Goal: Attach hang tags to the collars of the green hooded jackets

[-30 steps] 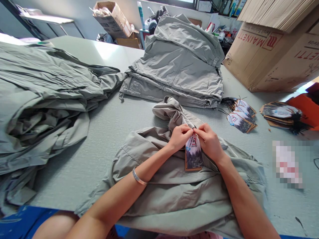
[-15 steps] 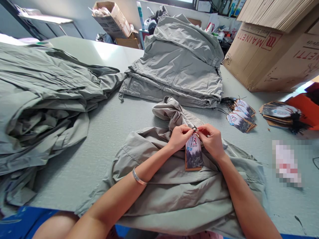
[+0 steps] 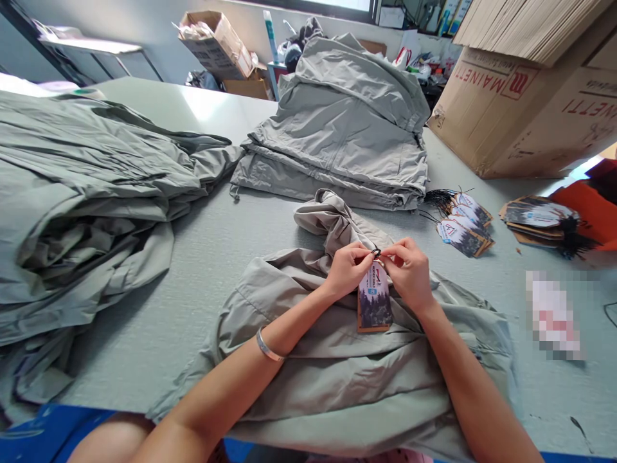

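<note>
A grey-green garment (image 3: 308,360) lies bunched on the table in front of me, one narrow part of it stretching away from me. Over it hangs a hang tag (image 3: 375,302) printed with dark trees, with a brown card behind it. Its black cord (image 3: 376,253) runs between my fingertips. My left hand (image 3: 348,267) is closed in a pinch on the cord from the left. From the right, my right hand (image 3: 409,273) pinches the same cord, its fingertips close to the left ones. Exactly how the cord is looped is too small to tell.
Stacked grey garments (image 3: 337,141) lie beyond my hands, and a large garment heap (image 3: 96,206) covers the left side. Loose hang tags (image 3: 465,228) and a second tag pile (image 3: 537,218) are at the right. A big carton (image 3: 511,116) stands behind them on the table (image 3: 207,283).
The hang tag has turned slightly under my fingers, showing its printed face at another angle. Both hands stay pinched at the cord with barely any shift.
</note>
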The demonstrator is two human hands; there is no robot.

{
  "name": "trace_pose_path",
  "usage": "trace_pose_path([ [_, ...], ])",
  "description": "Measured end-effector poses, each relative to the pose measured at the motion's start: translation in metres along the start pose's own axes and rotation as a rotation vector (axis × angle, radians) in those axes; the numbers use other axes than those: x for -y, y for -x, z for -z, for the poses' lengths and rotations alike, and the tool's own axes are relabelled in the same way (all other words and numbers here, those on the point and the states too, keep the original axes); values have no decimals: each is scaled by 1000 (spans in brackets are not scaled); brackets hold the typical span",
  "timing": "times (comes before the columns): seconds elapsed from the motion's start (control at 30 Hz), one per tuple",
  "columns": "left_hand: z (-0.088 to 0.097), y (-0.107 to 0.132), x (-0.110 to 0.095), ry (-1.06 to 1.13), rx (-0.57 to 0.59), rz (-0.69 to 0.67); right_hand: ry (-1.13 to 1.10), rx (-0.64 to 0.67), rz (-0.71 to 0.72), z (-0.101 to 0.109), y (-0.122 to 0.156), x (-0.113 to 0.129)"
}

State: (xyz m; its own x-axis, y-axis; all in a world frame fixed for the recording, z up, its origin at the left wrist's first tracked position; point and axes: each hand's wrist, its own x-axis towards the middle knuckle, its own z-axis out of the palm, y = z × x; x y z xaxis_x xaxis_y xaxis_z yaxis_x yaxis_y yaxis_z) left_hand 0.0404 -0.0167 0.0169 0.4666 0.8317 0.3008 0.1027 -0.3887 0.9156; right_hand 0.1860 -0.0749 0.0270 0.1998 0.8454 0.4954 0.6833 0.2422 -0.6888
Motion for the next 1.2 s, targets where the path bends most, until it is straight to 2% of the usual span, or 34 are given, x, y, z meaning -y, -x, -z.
trace_pose_path([
  [0.2,0,1,0,-1,-10,-15,119,1,53,-2,3,4],
  [0.67,-2,5,0,-146,-33,-124,110,-5,-26,-11,9,12],
  [0.8,-2,6,2,-269,-55,-198,-48,-56,-141,-15,9,15],
  [1.03,0,5,3,-419,-41,-361,-474,-72,-512,-20,7,8],
  [1.2,1,5,2,-512,5,-409,-589,-112,-620,-23,5,7],
])
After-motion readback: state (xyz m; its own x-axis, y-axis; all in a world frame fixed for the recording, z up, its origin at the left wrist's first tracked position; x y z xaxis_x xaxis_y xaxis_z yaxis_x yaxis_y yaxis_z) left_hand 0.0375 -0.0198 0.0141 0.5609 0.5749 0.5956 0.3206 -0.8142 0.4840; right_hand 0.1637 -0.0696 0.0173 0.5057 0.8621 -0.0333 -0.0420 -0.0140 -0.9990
